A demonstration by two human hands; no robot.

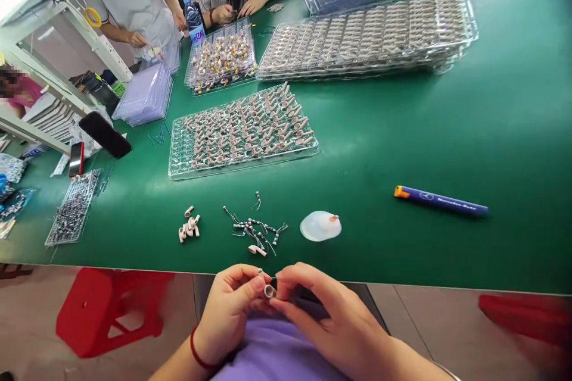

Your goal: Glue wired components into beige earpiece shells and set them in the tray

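Just off the near table edge, my left hand (pixel 236 303) pinches a small pale pink earbud shell (pixel 269 292), its round opening facing up. My right hand (pixel 313 303) is closed in a pinch at the shell's right side, thumb touching its rim; any fine part between those fingertips is too small to make out. Ahead of my hands lie a loose earbud shell (pixel 257 250) and a scatter of small wired parts (pixel 252 227). Several more shells (pixel 190 227) sit in a pile to the left. A whitish translucent disc (pixel 319 226) with a small orange-brown bit on it lies to the right.
A clear tray of earbud shells (pixel 250 131) lies mid-table, with stacked filled trays (pixel 370 36) behind it. A blue pen-like tool (pixel 440 201) lies right. Phones (pixel 105 134) and a tray of dark parts (pixel 74 208) are left. Co-workers sit across; a red stool (pixel 96 309) stands below.
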